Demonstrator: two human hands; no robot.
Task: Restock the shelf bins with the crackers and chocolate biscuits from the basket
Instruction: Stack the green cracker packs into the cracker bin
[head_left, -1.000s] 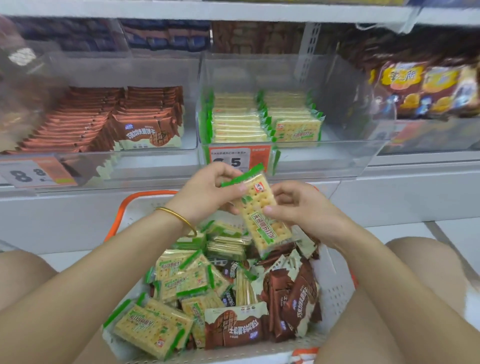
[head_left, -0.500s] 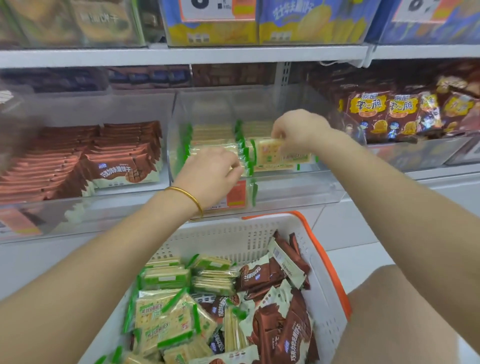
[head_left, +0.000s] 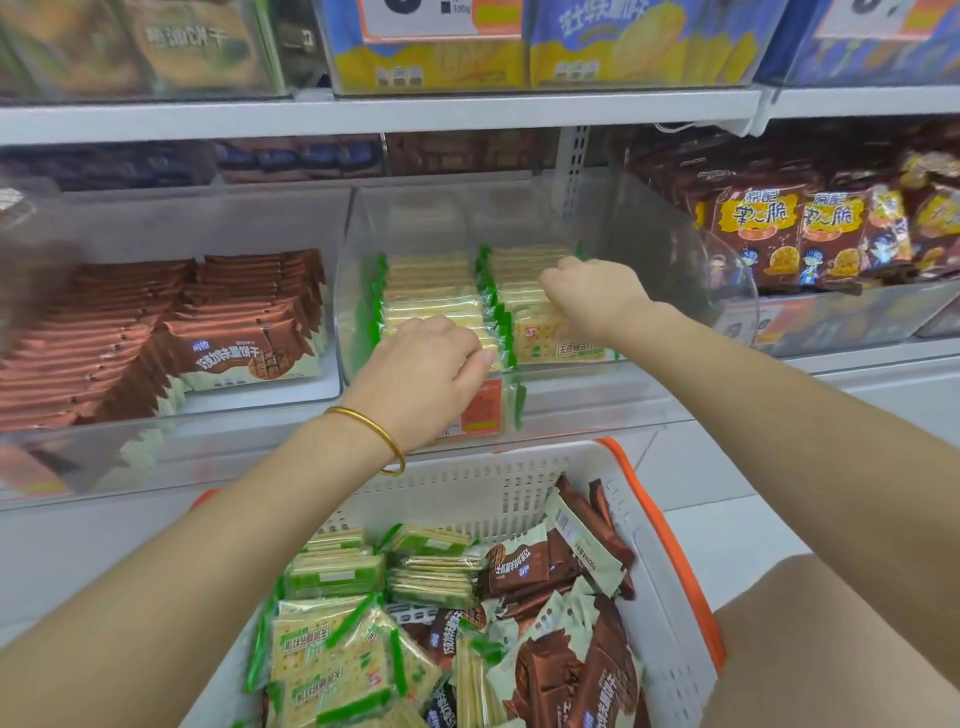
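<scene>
Cracker packet (head_left: 558, 340), held over the basket (head_left: 660, 545) a second earlier, now stood at the near end of the right row in the clear middle bin (head_left: 701, 270), with the right hand (head_left: 587, 293) curled over its top edge. The left hand (head_left: 426, 374) lay with curled fingers against the left row's front; whether it pinched anything could not be told. One more packet seemed stocked. Many crackers (head_left: 332, 649) and chocolate biscuits (head_left: 524, 569) remained in the basket. The chocolate bin (head_left: 249, 353) sat to the left.
</scene>
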